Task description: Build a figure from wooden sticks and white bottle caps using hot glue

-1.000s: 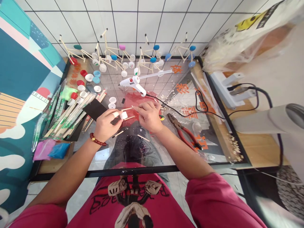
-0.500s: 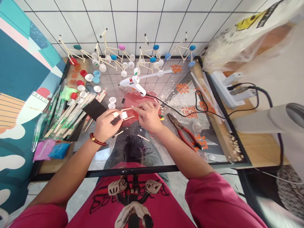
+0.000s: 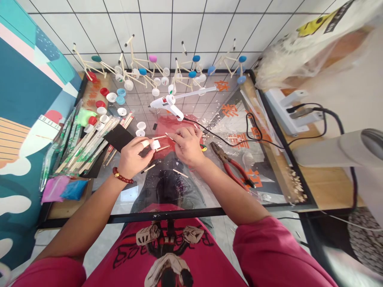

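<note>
My left hand [image 3: 133, 157] grips a small white block [image 3: 154, 144], with a white ring or tape on one finger and a red bead bracelet [image 3: 122, 177] on the wrist. Thin wooden sticks [image 3: 159, 137] jut from the block. My right hand [image 3: 188, 146] pinches a thin wooden stick [image 3: 170, 137], its tip close to the block. Loose short sticks [image 3: 150, 168] lie on the glass tabletop [image 3: 179, 187] below my hands. A white hot glue gun [image 3: 166, 103] rests just beyond them.
Stick models with coloured caps [image 3: 137, 67] stand along the far edge. Loose bottle caps [image 3: 112, 97], bundled chopsticks [image 3: 86, 147] and a black foam sheet [image 3: 119, 137] lie to the left. Red-handled pliers [image 3: 230, 167] lie right. A power strip [image 3: 284, 111] feeds the glue gun's cord.
My right hand has shifted slightly left, bringing its stick nearer the white block. My left hand and the objects on the table look unchanged.
</note>
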`<state>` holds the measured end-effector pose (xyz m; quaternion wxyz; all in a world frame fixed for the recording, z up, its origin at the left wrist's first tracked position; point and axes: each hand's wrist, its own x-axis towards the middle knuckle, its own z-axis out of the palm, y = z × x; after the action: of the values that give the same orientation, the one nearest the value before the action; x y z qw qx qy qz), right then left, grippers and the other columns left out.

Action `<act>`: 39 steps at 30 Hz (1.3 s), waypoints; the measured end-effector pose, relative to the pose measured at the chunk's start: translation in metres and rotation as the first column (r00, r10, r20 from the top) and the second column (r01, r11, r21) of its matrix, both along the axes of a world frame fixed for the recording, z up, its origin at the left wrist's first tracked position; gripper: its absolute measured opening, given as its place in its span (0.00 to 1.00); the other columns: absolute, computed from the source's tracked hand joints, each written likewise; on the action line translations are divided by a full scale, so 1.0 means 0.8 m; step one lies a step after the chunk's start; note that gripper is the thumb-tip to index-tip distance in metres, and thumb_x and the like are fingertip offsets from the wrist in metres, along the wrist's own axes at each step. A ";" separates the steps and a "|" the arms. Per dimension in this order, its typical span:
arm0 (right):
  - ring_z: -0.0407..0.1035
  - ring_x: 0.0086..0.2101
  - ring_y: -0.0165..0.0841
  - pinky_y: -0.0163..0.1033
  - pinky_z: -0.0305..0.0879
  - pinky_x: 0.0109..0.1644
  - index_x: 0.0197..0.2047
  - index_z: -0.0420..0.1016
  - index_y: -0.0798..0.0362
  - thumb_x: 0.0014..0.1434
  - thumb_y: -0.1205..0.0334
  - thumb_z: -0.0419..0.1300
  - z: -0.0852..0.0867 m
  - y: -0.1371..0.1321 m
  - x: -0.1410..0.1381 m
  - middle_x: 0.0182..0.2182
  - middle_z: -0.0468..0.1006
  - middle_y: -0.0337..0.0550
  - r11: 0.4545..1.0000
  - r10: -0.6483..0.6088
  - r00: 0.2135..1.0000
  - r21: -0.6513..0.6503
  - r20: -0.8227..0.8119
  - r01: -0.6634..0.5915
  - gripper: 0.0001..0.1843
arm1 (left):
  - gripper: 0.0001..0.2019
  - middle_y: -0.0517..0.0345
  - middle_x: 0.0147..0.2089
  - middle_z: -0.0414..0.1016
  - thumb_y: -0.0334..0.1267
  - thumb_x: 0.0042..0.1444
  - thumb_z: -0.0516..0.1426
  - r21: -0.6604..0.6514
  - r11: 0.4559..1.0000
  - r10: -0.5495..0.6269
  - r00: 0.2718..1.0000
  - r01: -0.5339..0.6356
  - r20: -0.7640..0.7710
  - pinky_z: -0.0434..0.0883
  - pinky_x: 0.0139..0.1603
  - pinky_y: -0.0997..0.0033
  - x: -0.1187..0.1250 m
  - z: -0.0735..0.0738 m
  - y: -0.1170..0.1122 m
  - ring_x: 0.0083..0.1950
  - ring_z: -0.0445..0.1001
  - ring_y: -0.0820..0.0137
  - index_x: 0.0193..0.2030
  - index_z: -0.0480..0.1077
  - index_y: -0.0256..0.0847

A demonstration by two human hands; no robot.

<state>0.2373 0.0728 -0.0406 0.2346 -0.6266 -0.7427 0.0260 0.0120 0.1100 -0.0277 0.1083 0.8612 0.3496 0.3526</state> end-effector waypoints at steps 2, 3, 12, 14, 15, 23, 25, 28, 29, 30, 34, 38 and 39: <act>0.62 0.48 0.42 0.51 0.45 0.53 0.55 0.78 0.43 0.60 0.73 0.55 0.000 0.000 0.000 0.44 0.76 0.44 1.000 0.002 1.000 0.005 -0.007 -0.002 0.24 | 0.11 0.51 0.48 0.80 0.33 0.58 0.62 -0.008 1.000 0.004 1.000 -0.004 -0.005 0.78 0.51 0.65 0.000 0.000 0.000 0.45 0.81 0.64 0.48 0.78 0.40; 0.62 0.48 0.42 0.51 0.45 0.53 0.55 0.78 0.43 0.60 0.73 0.55 -0.001 0.000 0.000 0.44 0.76 0.44 1.000 0.004 1.000 0.009 -0.009 -0.004 0.24 | 0.11 0.51 0.48 0.80 0.33 0.58 0.62 -0.010 1.000 0.005 1.000 -0.005 -0.006 0.78 0.51 0.65 0.000 0.001 0.000 0.45 0.81 0.65 0.48 0.78 0.40; 0.62 0.47 0.41 0.50 0.45 0.52 0.54 0.78 0.43 0.59 0.74 0.55 -0.005 0.001 0.001 0.43 0.76 0.44 0.999 0.018 1.000 0.041 -0.016 -0.017 0.24 | 0.12 0.50 0.47 0.80 0.32 0.57 0.61 -0.004 1.000 -0.003 1.000 0.003 -0.008 0.77 0.51 0.66 0.001 0.002 -0.001 0.46 0.81 0.65 0.49 0.78 0.40; 0.62 0.46 0.41 0.50 0.45 0.52 0.53 0.78 0.43 0.58 0.74 0.55 -0.006 0.001 0.001 0.42 0.76 0.44 0.998 0.025 1.000 0.054 -0.020 -0.024 0.24 | 0.13 0.51 0.47 0.80 0.32 0.57 0.61 -0.006 1.000 -0.005 1.000 0.005 -0.009 0.77 0.51 0.66 0.001 0.002 -0.001 0.46 0.81 0.65 0.49 0.78 0.40; 0.62 0.46 0.41 0.50 0.45 0.52 0.52 0.78 0.44 0.58 0.74 0.55 -0.007 0.001 0.001 0.42 0.76 0.44 0.998 0.031 0.999 0.060 -0.021 -0.029 0.24 | 0.13 0.51 0.47 0.80 0.32 0.57 0.61 -0.007 1.000 -0.007 1.000 0.007 -0.008 0.77 0.51 0.66 0.000 0.002 -0.001 0.46 0.81 0.65 0.49 0.78 0.40; 0.63 0.46 0.42 0.52 0.45 0.54 0.49 0.79 0.47 0.54 0.69 0.57 -0.008 -0.001 0.003 0.41 0.77 0.43 0.986 0.148 0.989 0.080 -0.014 -0.146 0.21 | 0.14 0.50 0.48 0.80 0.31 0.55 0.61 -0.031 0.999 -0.021 1.000 0.021 -0.006 0.77 0.53 0.64 -0.001 0.004 -0.002 0.48 0.80 0.63 0.49 0.77 0.40; 0.64 0.46 0.42 0.52 0.45 0.54 0.49 0.79 0.47 0.54 0.68 0.57 -0.006 -0.002 0.003 0.41 0.78 0.43 0.983 0.167 0.986 0.077 -0.018 -0.165 0.20 | 0.14 0.50 0.49 0.80 0.31 0.55 0.61 -0.039 0.999 -0.023 1.000 0.022 -0.012 0.77 0.53 0.64 0.000 0.006 -0.003 0.48 0.80 0.63 0.50 0.77 0.40; 0.64 0.46 0.42 0.52 0.44 0.54 0.48 0.80 0.48 0.55 0.65 0.58 -0.004 -0.003 0.002 0.41 0.78 0.44 0.978 0.200 0.979 0.070 -0.024 -0.198 0.17 | 0.14 0.50 0.48 0.80 0.31 0.55 0.61 -0.041 0.999 -0.018 1.000 0.018 -0.015 0.77 0.53 0.64 0.001 0.007 -0.003 0.48 0.80 0.63 0.49 0.78 0.40; 0.64 0.46 0.42 0.52 0.44 0.54 0.47 0.80 0.49 0.56 0.64 0.58 -0.004 -0.003 0.002 0.42 0.78 0.44 0.975 0.214 0.976 0.073 -0.029 -0.211 0.16 | 0.14 0.50 0.48 0.80 0.31 0.56 0.61 -0.039 0.999 -0.016 1.000 0.016 -0.015 0.77 0.52 0.64 0.001 0.007 -0.003 0.47 0.80 0.63 0.49 0.78 0.40; 0.64 0.46 0.42 0.52 0.44 0.54 0.46 0.80 0.49 0.57 0.63 0.58 -0.003 -0.003 0.002 0.42 0.78 0.44 0.972 0.226 0.974 0.077 -0.033 -0.223 0.14 | 0.14 0.50 0.48 0.80 0.31 0.56 0.60 -0.038 0.999 -0.014 1.000 0.014 -0.015 0.77 0.52 0.64 0.001 0.006 -0.003 0.47 0.80 0.63 0.49 0.78 0.40; 0.63 0.46 0.41 0.52 0.44 0.54 0.45 0.80 0.50 0.59 0.61 0.59 -0.003 -0.003 0.002 0.43 0.78 0.44 0.967 0.248 0.969 0.062 -0.021 -0.246 0.13 | 0.14 0.51 0.48 0.80 0.31 0.56 0.60 -0.053 0.999 -0.006 1.000 0.004 -0.023 0.77 0.53 0.64 0.000 0.004 -0.002 0.48 0.80 0.64 0.49 0.78 0.41; 0.63 0.47 0.41 0.51 0.44 0.53 0.46 0.81 0.49 0.61 0.60 0.59 -0.001 -0.003 0.002 0.44 0.78 0.44 0.965 0.260 0.966 0.034 -0.004 -0.260 0.12 | 0.14 0.50 0.48 0.80 0.32 0.55 0.61 -0.056 0.998 -0.003 1.000 0.002 -0.018 0.77 0.53 0.63 0.000 0.003 -0.001 0.48 0.80 0.63 0.49 0.78 0.41; 0.63 0.46 0.41 0.51 0.44 0.53 0.46 0.80 0.49 0.61 0.60 0.59 -0.001 -0.003 0.003 0.44 0.78 0.44 0.965 0.261 0.965 0.034 -0.004 -0.261 0.12 | 0.14 0.50 0.48 0.80 0.32 0.55 0.61 -0.056 0.998 -0.004 1.000 0.003 -0.017 0.77 0.53 0.63 0.000 0.003 -0.001 0.48 0.80 0.63 0.49 0.78 0.41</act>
<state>0.2393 0.0701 -0.0413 0.2426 -0.5191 -0.8182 0.0468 0.0120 0.1090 -0.0256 0.1300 0.8615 0.3587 0.3350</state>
